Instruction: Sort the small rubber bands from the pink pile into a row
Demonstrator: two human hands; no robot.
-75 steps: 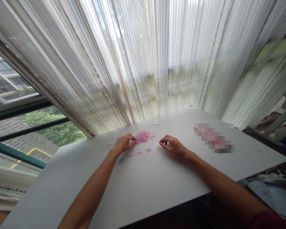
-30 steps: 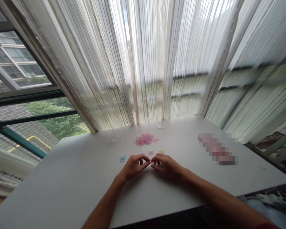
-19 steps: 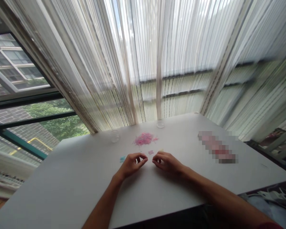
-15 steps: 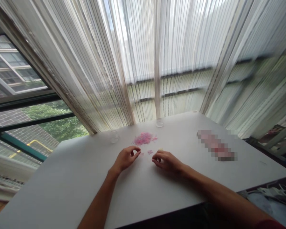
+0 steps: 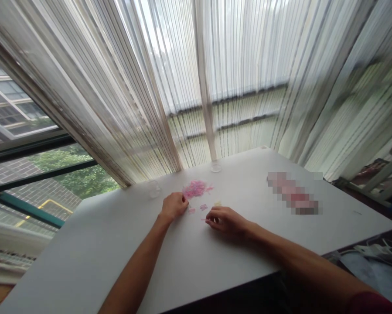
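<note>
A loose pile of thin pink and purple pieces [image 5: 195, 189] lies on the white table [image 5: 117, 244], too small for me to tell their kind. My left hand [image 5: 174, 206] is closed just below the pile's left side, and whatever its fingers hold is hidden. To the right, my right hand [image 5: 226, 219] is pinched, with a thin pink strip [image 5: 203, 219] sticking out from its fingertips. Between the hands lie a small pink group [image 5: 192, 210] and a small purple group [image 5: 204, 207]. Some yellow pieces [image 5: 217, 203] sit right behind my right hand.
Two clear round dishes or lids stand near the far edge, one at left [image 5: 154, 188] and one at centre [image 5: 216, 167]. A blurred-out pinkish object [image 5: 294, 194] lies on the right. Sheer curtains [image 5: 235, 87] hang behind the table; cables [image 5: 375, 255] lie beyond its right edge.
My left hand has moved toward the pile and its fingers have closed. A thin strip now shows at my right fingertips. The view has shifted slightly.
</note>
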